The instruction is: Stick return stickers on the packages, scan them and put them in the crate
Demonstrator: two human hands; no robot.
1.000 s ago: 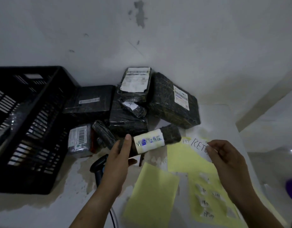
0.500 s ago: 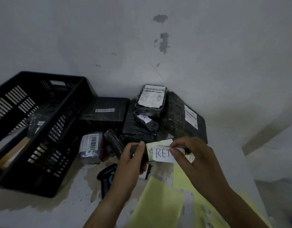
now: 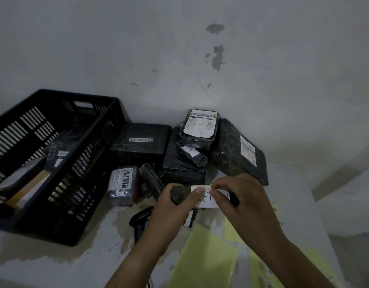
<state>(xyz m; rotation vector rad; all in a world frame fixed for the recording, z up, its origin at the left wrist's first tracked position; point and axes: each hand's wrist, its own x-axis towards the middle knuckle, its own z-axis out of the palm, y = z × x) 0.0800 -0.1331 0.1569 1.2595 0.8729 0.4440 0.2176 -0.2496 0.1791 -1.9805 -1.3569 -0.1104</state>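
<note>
left hand (image 3: 171, 210): bare | right hand (image 3: 247, 204): bare | left forearm (image 3: 137, 260): bare | right forearm (image 3: 293, 258): bare

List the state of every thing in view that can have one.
left hand, grips the small black package.
right hand, pinches the return sticker against that package.
small black package, held above the table.
return sticker, partly laid on the package.
scanner, lying on the table, untouched.
crate, holds a few packages.
</note>
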